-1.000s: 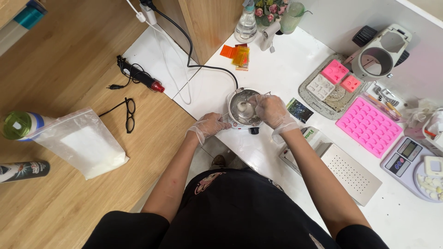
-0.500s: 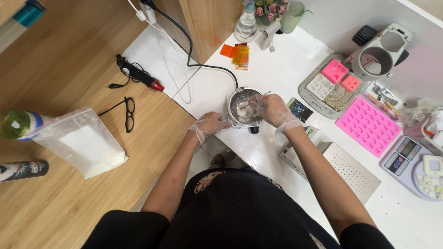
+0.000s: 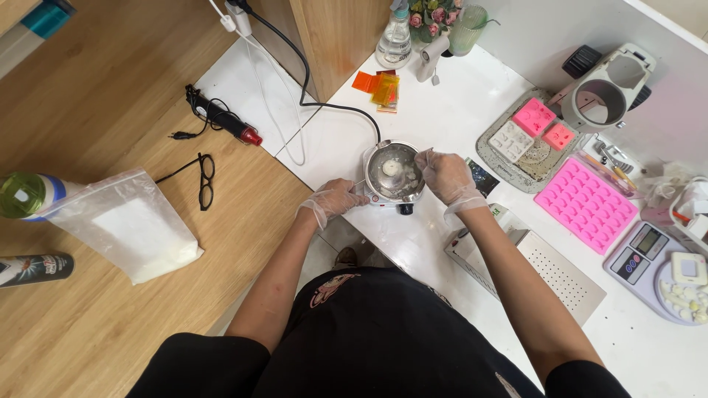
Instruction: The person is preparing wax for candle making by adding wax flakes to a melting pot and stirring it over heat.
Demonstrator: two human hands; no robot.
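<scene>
I take the small metal pot (image 3: 393, 171) as my landmark; it sits on a little heater base on the white table (image 3: 442, 110), near the table's front left corner. My left hand (image 3: 335, 199) is at the pot's left side, its grip closed around what looks like the pot's handle, though the glove hides just how the fingers wrap. My right hand (image 3: 445, 177) is at the pot's right rim, fingers drawn together in a pinch on something thin that reaches in over the pot; I cannot tell what it is. Inside the pot lies one pale lump (image 3: 391, 168), close to the middle, so it is to the left of my right grip and to the right of my left grip. The right hand is the nearer of the two to it. The lump is roundish, with no clear long axis.

Counting outward from the pot: to its right, one large pink mould (image 3: 586, 200) with many cavities, and beyond that one scale (image 3: 645, 250). To the upper right, a tray (image 3: 493, 152) carries two small pink moulds and one white mould. Behind the pot, one spray bottle (image 3: 393, 40). To the left, on the wooden top, one pair of glasses (image 3: 203, 180) and one clear bag (image 3: 125, 228) of white powder.
</scene>
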